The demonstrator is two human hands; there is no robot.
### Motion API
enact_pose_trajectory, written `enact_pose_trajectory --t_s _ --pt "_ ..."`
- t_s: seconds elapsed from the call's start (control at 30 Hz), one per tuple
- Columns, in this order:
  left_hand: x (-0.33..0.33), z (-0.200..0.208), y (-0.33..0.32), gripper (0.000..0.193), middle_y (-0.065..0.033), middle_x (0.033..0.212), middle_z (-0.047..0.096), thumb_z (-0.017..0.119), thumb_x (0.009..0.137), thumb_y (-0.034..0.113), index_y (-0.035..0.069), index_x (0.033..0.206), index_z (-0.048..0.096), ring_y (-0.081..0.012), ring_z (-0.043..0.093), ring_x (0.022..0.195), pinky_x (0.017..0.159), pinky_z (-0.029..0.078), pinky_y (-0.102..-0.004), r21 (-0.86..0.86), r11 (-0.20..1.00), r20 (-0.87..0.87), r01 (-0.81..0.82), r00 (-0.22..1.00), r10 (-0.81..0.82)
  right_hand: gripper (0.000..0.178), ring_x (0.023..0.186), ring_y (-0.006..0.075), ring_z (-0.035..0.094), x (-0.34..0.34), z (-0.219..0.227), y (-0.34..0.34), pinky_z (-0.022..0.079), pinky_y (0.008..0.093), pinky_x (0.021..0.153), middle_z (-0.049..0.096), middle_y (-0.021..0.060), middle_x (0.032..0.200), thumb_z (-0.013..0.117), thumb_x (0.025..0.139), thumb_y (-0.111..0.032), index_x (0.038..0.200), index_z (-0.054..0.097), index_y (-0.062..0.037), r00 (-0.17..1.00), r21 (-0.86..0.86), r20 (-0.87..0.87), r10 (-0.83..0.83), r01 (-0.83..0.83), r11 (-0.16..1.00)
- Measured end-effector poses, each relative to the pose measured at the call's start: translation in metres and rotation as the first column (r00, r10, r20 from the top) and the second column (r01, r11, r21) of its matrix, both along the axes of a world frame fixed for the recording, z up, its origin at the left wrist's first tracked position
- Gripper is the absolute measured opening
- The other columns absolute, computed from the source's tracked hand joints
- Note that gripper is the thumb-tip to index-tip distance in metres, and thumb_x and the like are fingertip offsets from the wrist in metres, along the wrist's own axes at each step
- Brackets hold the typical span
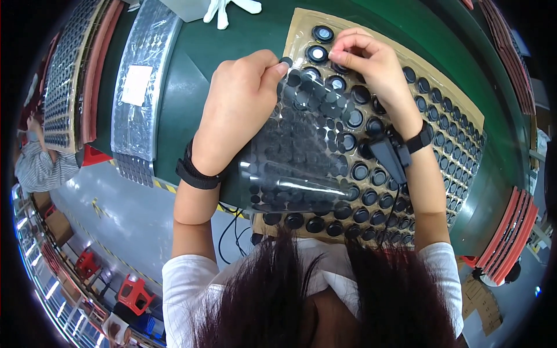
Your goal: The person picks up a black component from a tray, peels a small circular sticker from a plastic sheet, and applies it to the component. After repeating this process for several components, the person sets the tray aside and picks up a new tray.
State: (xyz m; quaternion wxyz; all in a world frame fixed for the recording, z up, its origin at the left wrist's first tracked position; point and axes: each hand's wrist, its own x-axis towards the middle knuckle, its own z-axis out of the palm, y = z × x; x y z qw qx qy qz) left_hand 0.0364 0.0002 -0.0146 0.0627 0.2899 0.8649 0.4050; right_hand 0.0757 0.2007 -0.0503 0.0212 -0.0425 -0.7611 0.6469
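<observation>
My left hand [238,95] is closed, thumb against forefinger, on the upper corner of a clear plastic sheet [290,180] dotted with black round stickers. The sheet hangs curved over the left side of a tan tray [297,29], which holds rows of round black parts. Above the tray's far left part is my right hand [371,64], its thumb and forefinger drawn together beside a black part with a white centre [317,54]. Whatever lies between those fingertips is too small or hidden to make out. Several parts near the hands show pale centres; others look all black.
A clear bag of dotted sheets [139,87] with a white label lies on the green table [197,58]. White gloves [232,8] are at the far edge. Stacked trays [69,75] stand far left, with another person nearby. Red stools [134,294] stand on the floor.
</observation>
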Motion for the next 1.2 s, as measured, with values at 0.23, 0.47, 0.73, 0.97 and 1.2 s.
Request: enact_pose_trajectory --t_s 0.23,0.47,0.73,0.97,1.2 --pt "0.001 -0.001 0.000 0.019 -0.0200 0.055 0.048 0.054 0.079 0.011 -0.002 0.066 0.051 -0.0374 0.049 0.054 0.048 0.038 -0.0402 -0.025 1.000 0.011 0.013 1.000 -0.013 0.009 0.079 0.0091 0.051 -0.015 -0.017 0.009 0.041 0.0208 0.072 0.054 0.0014 0.086 0.064 0.074 -0.007 0.080 0.063 0.0002 0.990 0.345 -0.125 0.069 -0.022 0.938" --pt "0.001 -0.003 0.000 0.020 -0.0197 0.055 0.048 0.054 0.079 0.011 -0.001 0.065 0.050 -0.0372 0.049 0.053 0.049 0.038 -0.0410 -0.032 0.999 0.014 0.031 0.999 -0.031 0.010 0.078 0.0094 0.051 -0.017 -0.022 0.007 0.041 0.0210 0.071 0.054 0.0012 0.086 0.065 0.073 -0.007 0.079 0.063 0.0005 0.986 0.416 -0.153 0.066 0.003 0.909" --pt "0.002 -0.005 -0.001 0.018 -0.0126 0.050 0.036 0.053 0.082 0.010 -0.003 0.071 0.048 -0.0168 0.030 0.045 0.043 0.029 -0.0294 0.001 0.999 0.041 0.044 0.998 -0.044 0.011 0.079 0.0098 0.051 -0.017 -0.023 0.008 0.040 0.0211 0.070 0.054 0.0014 0.086 0.066 0.072 -0.009 0.078 0.063 0.0003 0.987 0.450 -0.137 0.078 -0.008 0.893" --pt "0.000 -0.003 0.000 0.020 -0.0188 0.052 0.047 0.054 0.079 0.012 -0.001 0.064 0.050 -0.0365 0.049 0.052 0.047 0.038 -0.0405 -0.027 0.999 -0.026 0.040 0.999 -0.041 0.012 0.080 0.0109 0.050 -0.017 -0.025 0.009 0.040 0.0218 0.070 0.055 0.0020 0.085 0.067 0.072 -0.009 0.078 0.063 -0.0004 0.985 0.464 -0.144 0.092 -0.015 0.886" --pt "0.000 -0.003 0.000 0.020 -0.0190 0.053 0.047 0.055 0.079 0.011 -0.001 0.064 0.050 -0.0365 0.048 0.051 0.047 0.038 -0.0402 -0.020 0.999 -0.014 0.034 0.999 -0.034 0.012 0.081 0.0136 0.051 -0.017 -0.024 0.008 0.040 0.0232 0.071 0.056 0.0034 0.085 0.067 0.071 -0.010 0.077 0.063 -0.0011 0.975 0.528 -0.193 0.106 0.012 0.849"
